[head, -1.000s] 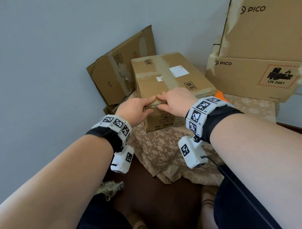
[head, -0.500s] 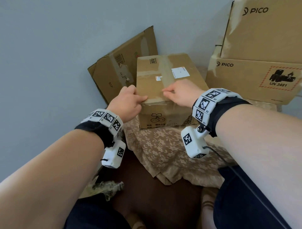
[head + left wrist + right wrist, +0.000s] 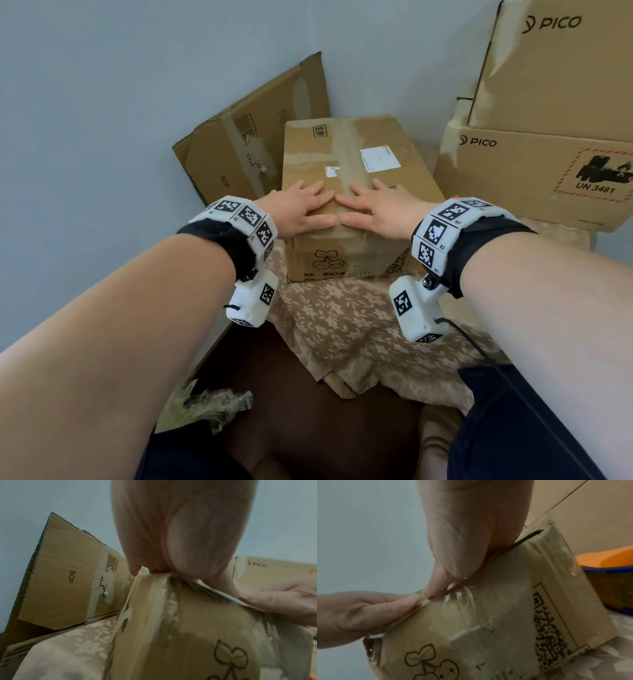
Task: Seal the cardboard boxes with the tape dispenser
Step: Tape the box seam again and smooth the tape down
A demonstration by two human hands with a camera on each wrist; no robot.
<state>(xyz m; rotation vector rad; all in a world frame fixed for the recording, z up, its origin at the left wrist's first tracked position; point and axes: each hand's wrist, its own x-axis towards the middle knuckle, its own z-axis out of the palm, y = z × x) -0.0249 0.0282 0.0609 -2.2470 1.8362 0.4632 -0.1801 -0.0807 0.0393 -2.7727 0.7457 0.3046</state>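
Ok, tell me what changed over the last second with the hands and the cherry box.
Both hands moved from pinching the near top edge of the cherry-printed box to lying flat on its top. The left hand and right hand now press the flaps with straight fingers. The flattened SCP carton and PICO boxes stayed put.

Cardboard box [image 3: 356, 161]: matt brown corrugated board, printed in black, with a glossy, wrinkled tape strip [image 3: 352, 150] along the top seam and a white paper label [image 3: 379, 158]. Flattened carton [image 3: 246, 144]: same matt board, fluted edge exposed, old tape torn and peeling to rough white patches. Cloth [image 3: 342, 325]: soft beige woven fabric with pale floral pattern, creased; stacked cartons [image 3: 534, 164]: smooth matt board.
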